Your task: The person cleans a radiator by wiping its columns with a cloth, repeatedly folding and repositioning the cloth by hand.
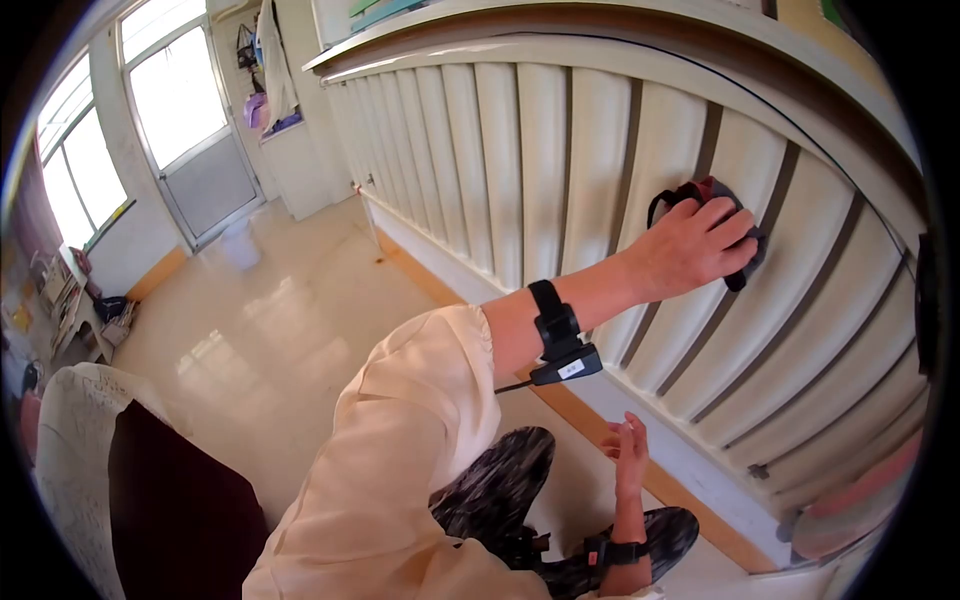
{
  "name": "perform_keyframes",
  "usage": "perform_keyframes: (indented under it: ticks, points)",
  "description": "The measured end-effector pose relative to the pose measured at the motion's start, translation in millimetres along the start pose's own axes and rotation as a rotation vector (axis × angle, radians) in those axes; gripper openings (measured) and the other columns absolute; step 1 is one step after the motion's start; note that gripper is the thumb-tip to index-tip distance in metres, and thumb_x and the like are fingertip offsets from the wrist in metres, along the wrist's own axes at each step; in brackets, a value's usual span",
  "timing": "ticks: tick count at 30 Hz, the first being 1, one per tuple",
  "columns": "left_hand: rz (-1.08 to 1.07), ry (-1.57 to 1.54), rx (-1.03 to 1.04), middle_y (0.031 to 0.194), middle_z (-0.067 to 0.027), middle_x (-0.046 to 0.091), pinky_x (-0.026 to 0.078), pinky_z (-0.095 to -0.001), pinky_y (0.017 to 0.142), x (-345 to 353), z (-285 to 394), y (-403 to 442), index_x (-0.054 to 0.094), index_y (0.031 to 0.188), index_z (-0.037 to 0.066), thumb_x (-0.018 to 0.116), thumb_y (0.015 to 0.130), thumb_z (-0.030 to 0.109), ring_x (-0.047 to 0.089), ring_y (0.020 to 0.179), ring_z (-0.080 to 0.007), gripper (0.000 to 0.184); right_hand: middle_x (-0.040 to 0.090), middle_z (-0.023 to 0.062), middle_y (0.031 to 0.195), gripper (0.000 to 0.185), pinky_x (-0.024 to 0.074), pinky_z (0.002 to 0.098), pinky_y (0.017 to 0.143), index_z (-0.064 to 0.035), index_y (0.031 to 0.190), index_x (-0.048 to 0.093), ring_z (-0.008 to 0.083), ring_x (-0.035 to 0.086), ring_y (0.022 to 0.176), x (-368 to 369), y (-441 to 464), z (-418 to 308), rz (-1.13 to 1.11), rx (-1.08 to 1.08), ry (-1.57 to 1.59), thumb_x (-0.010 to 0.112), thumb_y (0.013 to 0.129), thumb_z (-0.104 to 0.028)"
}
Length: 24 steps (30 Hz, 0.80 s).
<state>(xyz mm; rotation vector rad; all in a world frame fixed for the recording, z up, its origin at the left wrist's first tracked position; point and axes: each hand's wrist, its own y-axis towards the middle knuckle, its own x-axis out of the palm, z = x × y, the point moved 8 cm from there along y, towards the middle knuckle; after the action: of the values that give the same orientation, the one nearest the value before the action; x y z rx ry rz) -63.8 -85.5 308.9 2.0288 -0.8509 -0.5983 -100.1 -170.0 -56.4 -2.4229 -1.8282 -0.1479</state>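
Observation:
My left hand (700,240) reaches to the upper right and presses a bunched dark cloth (755,258) with a dark red part against the cream radiator (600,150). Its fingers are bent over the cloth. A black strap with a small device (565,365) sits on the left forearm, below a cream sleeve (420,400). Lower down, my right hand (630,450) hangs near the radiator's base with loosely bent fingers apart and nothing visible in them. Another black strap (615,553) is round the right wrist.
A ledge (430,48) runs above the radiator. An orange-brown strip (680,490) borders the shiny floor (260,340). At the lower left is a chair with a pale cover (80,430) and dark red cloth (170,500). A door (205,190) and cluttered shelf (75,320) stand farther back.

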Motion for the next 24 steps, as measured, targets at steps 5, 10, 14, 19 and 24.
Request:
perform_keyframes:
  ticks: [5,10,14,19,24]
  points:
    - [0.122,0.053,-0.073,0.087,-0.0030,0.048,0.045,-0.0294,0.062,-7.0,-24.7,47.7,0.059,0.090,0.015,0.059,0.069,0.008,0.050,0.083,-0.0203,0.022,0.065,0.0083,0.098,0.035,0.0453,0.0217,0.056,-0.0037,0.125,0.046,0.0125,0.063,0.067,7.2,4.4,7.8,-0.056,-0.013,-0.065,0.049,0.095,-0.023]
    - [0.228,0.033,-0.226,0.079,-0.0036,0.046,0.043,-0.0305,0.057,-5.8,-43.7,55.1,0.059,0.083,0.015,0.060,0.067,0.006,0.049,0.075,-0.0214,0.018,0.065,0.0080,0.097,0.033,0.0453,0.0213,0.057,-0.0039,0.124,0.047,0.0117,0.063,0.068,6.8,3.7,7.2,-0.076,-0.010,-0.086,0.050,0.095,-0.019]
    - [0.179,-0.058,-0.279,0.080,-0.0032,0.048,0.044,-0.0315,0.058,-1.5,-30.7,23.1,0.061,0.083,0.015,0.060,0.067,0.007,0.050,0.076,-0.0225,0.018,0.065,0.0069,0.097,0.033,0.0447,0.0212,0.059,-0.0043,0.124,0.047,0.0108,0.062,0.070,7.8,-1.3,4.1,-0.097,-0.002,-0.089,0.051,0.095,-0.019]
    - [-0.037,-0.174,-0.165,0.086,-0.0022,0.051,0.045,-0.0327,0.066,9.4,17.0,-51.2,0.062,0.092,0.014,0.058,0.071,0.013,0.053,0.087,-0.0208,0.022,0.065,0.0066,0.096,0.032,0.0446,0.0214,0.060,-0.0046,0.123,0.048,0.0105,0.061,0.070,7.6,-5.0,6.0,-0.113,0.004,-0.110,0.051,0.094,-0.020]
    - [-0.330,-0.215,-0.038,0.086,-0.0029,0.049,0.044,-0.0306,0.066,28.8,80.6,-134.8,0.059,0.096,0.013,0.058,0.071,0.016,0.050,0.092,-0.0203,0.026,0.064,0.0072,0.095,0.031,0.0449,0.0217,0.059,-0.0052,0.122,0.050,0.0109,0.061,0.069,11.0,-5.8,8.2,-0.129,-0.007,-0.164,0.051,0.094,-0.017]
